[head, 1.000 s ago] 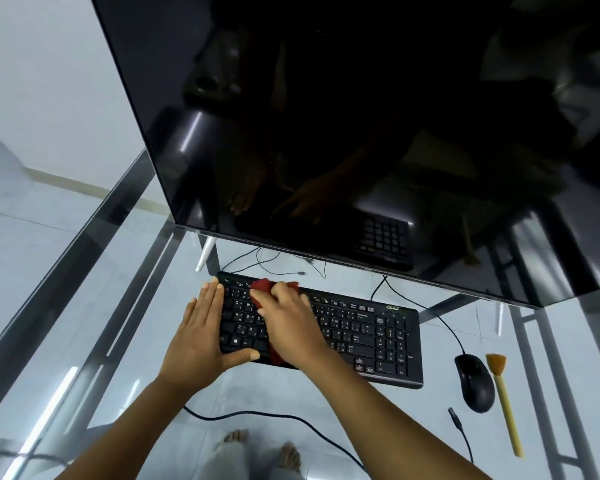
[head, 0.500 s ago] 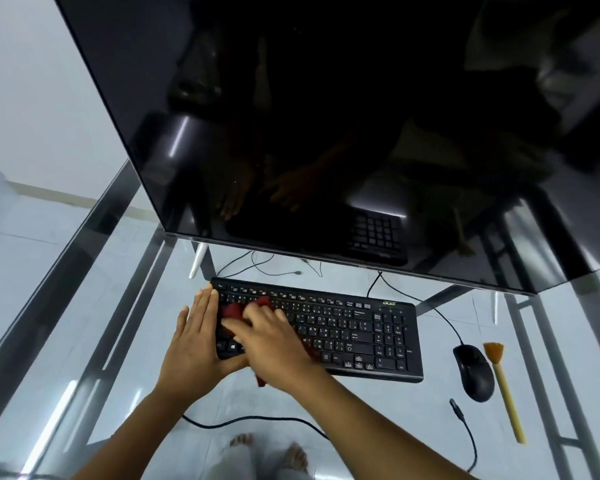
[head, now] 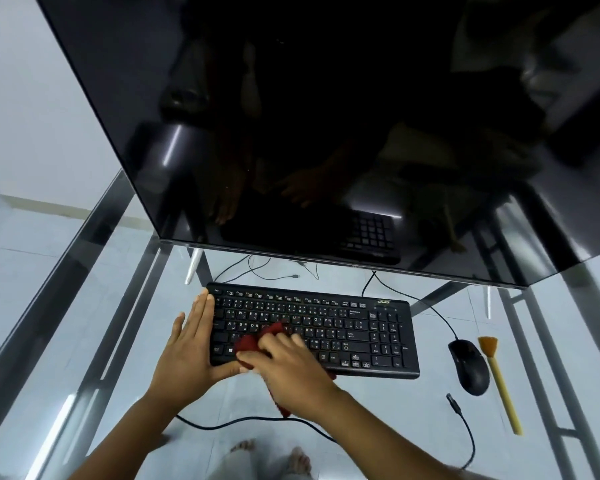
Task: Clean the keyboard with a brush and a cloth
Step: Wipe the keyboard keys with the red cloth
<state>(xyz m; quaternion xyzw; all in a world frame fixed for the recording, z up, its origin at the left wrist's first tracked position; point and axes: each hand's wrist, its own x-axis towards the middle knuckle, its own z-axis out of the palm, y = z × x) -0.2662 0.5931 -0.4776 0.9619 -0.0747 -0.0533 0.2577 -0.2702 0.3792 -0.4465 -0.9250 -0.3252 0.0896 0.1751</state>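
Observation:
A black keyboard (head: 343,327) lies on the glass desk (head: 118,323) below the monitor. My left hand (head: 187,355) lies flat against the keyboard's left end, fingers straight, with the thumb along its front edge. My right hand (head: 291,368) presses a dark red cloth (head: 253,341) onto the lower-left keys. Part of the cloth trails out under my wrist, past the keyboard's front edge. The yellow-handled brush (head: 499,379) lies on the desk at the far right, bristles pointing away from me, and neither hand touches it.
A large dark monitor (head: 326,133) overhangs the back of the keyboard. A black mouse (head: 470,367) sits between keyboard and brush. A black cable (head: 222,426) runs across the near desk, ending in a loose plug (head: 452,403). Feet show through the glass.
My right hand has dragged the cloth from the keyboard's top-left keys down to the lower-left rows. My left hand has stayed at the left end.

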